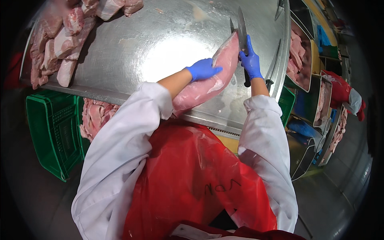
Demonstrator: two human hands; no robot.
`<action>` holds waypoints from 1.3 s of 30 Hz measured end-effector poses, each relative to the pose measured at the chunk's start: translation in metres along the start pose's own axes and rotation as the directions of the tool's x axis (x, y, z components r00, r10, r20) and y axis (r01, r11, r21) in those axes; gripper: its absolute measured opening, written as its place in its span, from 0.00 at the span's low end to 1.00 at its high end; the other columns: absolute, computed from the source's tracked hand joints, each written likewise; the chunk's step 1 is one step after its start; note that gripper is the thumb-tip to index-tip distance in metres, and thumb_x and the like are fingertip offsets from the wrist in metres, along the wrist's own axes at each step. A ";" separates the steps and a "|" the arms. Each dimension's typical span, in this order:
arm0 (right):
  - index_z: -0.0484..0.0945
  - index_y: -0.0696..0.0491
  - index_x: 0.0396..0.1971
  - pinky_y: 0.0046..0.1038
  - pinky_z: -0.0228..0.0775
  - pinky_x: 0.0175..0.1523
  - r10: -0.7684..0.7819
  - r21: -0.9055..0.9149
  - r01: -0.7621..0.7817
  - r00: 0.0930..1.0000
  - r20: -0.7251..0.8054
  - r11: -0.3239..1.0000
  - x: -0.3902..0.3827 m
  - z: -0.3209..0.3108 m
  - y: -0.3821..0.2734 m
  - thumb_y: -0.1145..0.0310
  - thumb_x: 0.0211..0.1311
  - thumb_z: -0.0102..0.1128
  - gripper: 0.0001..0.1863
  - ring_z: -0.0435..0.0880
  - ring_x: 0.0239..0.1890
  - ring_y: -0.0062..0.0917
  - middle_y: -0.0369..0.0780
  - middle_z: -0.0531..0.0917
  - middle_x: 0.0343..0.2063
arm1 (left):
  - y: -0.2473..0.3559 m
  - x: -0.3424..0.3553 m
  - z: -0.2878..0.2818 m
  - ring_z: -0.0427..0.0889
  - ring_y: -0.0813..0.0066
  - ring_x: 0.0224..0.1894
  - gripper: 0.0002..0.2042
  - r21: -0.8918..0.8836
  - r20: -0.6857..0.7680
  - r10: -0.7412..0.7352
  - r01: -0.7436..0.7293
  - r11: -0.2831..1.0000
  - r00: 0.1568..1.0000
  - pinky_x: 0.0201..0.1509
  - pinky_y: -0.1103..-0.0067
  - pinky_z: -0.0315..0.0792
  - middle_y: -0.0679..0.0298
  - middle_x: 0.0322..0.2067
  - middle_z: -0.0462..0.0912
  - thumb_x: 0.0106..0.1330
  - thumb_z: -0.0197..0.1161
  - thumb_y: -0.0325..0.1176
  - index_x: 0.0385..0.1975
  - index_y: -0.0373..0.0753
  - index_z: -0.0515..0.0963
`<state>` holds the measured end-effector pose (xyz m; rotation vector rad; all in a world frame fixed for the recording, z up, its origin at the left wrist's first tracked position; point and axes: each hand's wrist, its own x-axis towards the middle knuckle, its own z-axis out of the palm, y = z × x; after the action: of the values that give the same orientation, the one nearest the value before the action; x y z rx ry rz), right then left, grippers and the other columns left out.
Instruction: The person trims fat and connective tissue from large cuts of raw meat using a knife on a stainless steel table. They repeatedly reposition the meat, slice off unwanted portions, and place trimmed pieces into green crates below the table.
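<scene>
A long pink slab of raw meat (208, 84) lies on the steel table (152, 40) in front of me. My left hand (202, 69), in a blue glove, presses flat on the slab's upper side. Gloved in blue too, my right hand (250, 60) is closed on the black handle of a knife (242, 28). The blade points away from me and rests against the slab's far right end. White sleeves and a red plastic apron fill the lower part of the view.
Several raw meat pieces (60, 44) are piled at the table's far left. A green crate (54, 128) with meat beside it stands below the left edge. Trays of meat (300, 56) line the right side, where another person in red (344, 94) works.
</scene>
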<state>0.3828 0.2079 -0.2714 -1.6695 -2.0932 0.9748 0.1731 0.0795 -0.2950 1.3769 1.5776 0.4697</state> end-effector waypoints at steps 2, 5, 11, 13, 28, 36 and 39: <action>0.47 0.28 0.76 0.37 0.80 0.40 0.025 0.024 -0.025 1.000 0.004 0.999 -0.003 -0.006 0.005 0.68 0.63 0.59 0.45 0.89 0.32 0.38 0.52 0.87 0.35 | 0.007 0.044 -0.007 0.83 0.54 0.50 0.31 -0.043 -0.146 -0.049 0.043 0.998 0.988 0.56 0.67 0.74 0.48 0.47 0.83 0.62 0.65 0.55 0.54 0.33 0.77; 0.47 0.30 0.76 0.38 0.80 0.41 0.031 0.009 -0.031 0.999 0.013 0.999 -0.004 -0.004 0.011 0.68 0.63 0.59 0.45 0.89 0.34 0.40 0.51 0.87 0.35 | 0.014 0.090 -0.011 0.85 0.57 0.41 0.22 -0.169 -0.234 0.034 -0.075 0.983 0.972 0.49 0.70 0.77 0.52 0.38 0.87 0.60 0.68 0.52 0.40 0.37 0.84; 0.44 0.31 0.76 0.41 0.79 0.48 0.038 -0.026 -0.038 0.999 -0.013 0.999 -0.005 -0.001 0.016 0.68 0.63 0.58 0.46 0.87 0.41 0.48 0.54 0.86 0.40 | 0.020 0.114 0.002 0.86 0.55 0.37 0.15 -0.048 -0.315 0.080 -0.100 0.994 0.946 0.46 0.69 0.77 0.50 0.34 0.87 0.59 0.67 0.44 0.32 0.38 0.86; 0.45 0.31 0.76 0.39 0.80 0.47 0.026 -0.064 -0.027 0.999 -0.025 0.998 -0.005 -0.004 0.017 0.69 0.62 0.58 0.46 0.87 0.40 0.46 0.54 0.86 0.40 | 0.023 0.115 0.005 0.85 0.56 0.36 0.13 -0.028 -0.293 0.084 -0.096 0.995 0.953 0.45 0.68 0.77 0.49 0.33 0.86 0.59 0.67 0.42 0.31 0.37 0.85; 0.41 0.53 0.75 0.44 0.78 0.49 0.354 -0.410 -0.417 0.908 -0.223 0.811 0.089 0.021 -0.051 0.58 0.68 0.46 0.41 0.86 0.43 0.52 0.60 0.83 0.41 | -0.059 0.103 -0.100 0.82 0.69 0.36 0.15 -0.375 -0.322 -0.005 -0.122 0.919 0.947 0.44 0.74 0.75 0.59 0.32 0.85 0.65 0.65 0.44 0.36 0.37 0.82; 0.44 0.45 0.77 0.34 0.77 0.28 0.533 -0.254 -0.477 0.812 0.239 0.841 -0.084 -0.008 -0.156 0.72 0.68 0.50 0.40 0.84 0.21 0.33 0.51 0.84 0.29 | -0.078 0.147 -0.134 0.86 0.60 0.40 0.16 -0.428 -0.459 -0.087 -0.134 0.894 0.884 0.47 0.69 0.78 0.55 0.37 0.87 0.63 0.65 0.47 0.36 0.39 0.83; 0.50 0.41 0.76 0.24 0.70 0.22 0.566 0.168 -0.635 0.758 0.324 0.754 -0.155 -0.054 -0.193 0.79 0.64 0.53 0.42 0.76 0.17 0.19 0.38 0.80 0.24 | -0.058 0.183 -0.095 0.86 0.59 0.40 0.16 -0.496 -0.408 -0.031 -0.193 0.846 0.913 0.48 0.69 0.78 0.56 0.38 0.87 0.63 0.66 0.47 0.36 0.40 0.83</action>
<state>0.3160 0.0599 -0.0765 -2.2158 -1.4337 1.6625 0.0787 0.2574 -0.3691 0.9517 1.5421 1.2128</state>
